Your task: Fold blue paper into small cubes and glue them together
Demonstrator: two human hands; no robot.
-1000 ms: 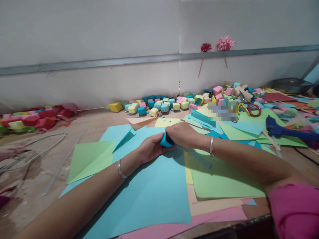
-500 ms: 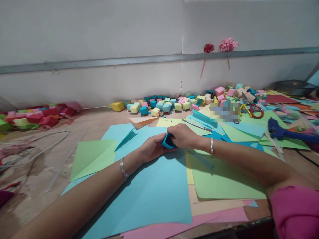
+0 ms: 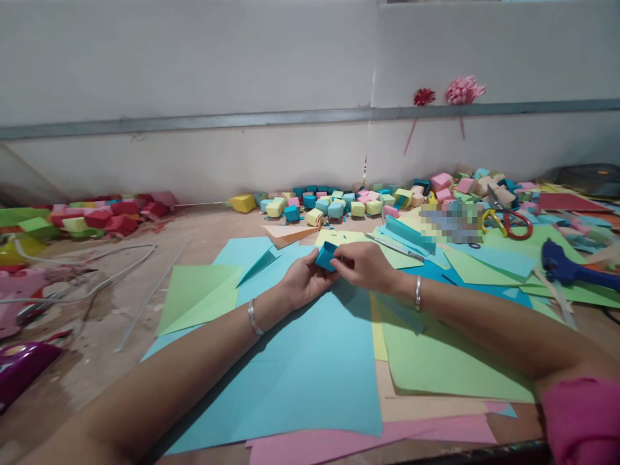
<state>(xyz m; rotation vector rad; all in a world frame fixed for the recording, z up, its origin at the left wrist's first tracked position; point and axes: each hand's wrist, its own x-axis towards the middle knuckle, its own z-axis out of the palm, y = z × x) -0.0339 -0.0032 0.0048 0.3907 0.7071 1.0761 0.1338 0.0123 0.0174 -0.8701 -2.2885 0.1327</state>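
Note:
A small blue folded paper box (image 3: pixel 325 255) is held between both of my hands, just above a large light-blue paper sheet (image 3: pixel 300 368). My left hand (image 3: pixel 304 281) cups it from below and the left, fingers closed on it. From the right, my right hand (image 3: pixel 365 265) pinches its side. A silver bangle sits on each wrist.
Green (image 3: pixel 196 303), yellow, peach and pink sheets overlap on the wooden table. A row of small coloured paper boxes (image 3: pixel 334 203) lines the wall. Red-handled scissors (image 3: pixel 506 219), a blue glue gun (image 3: pixel 564 268) and a metal blade (image 3: pixel 392 244) lie at right. Red and pink boxes (image 3: pixel 111 216) and a white cable (image 3: pixel 92 271) lie at left.
Both hands have lifted the blue box slightly off the sheet and turned it, so more of it shows. The view has shifted a little to the left.

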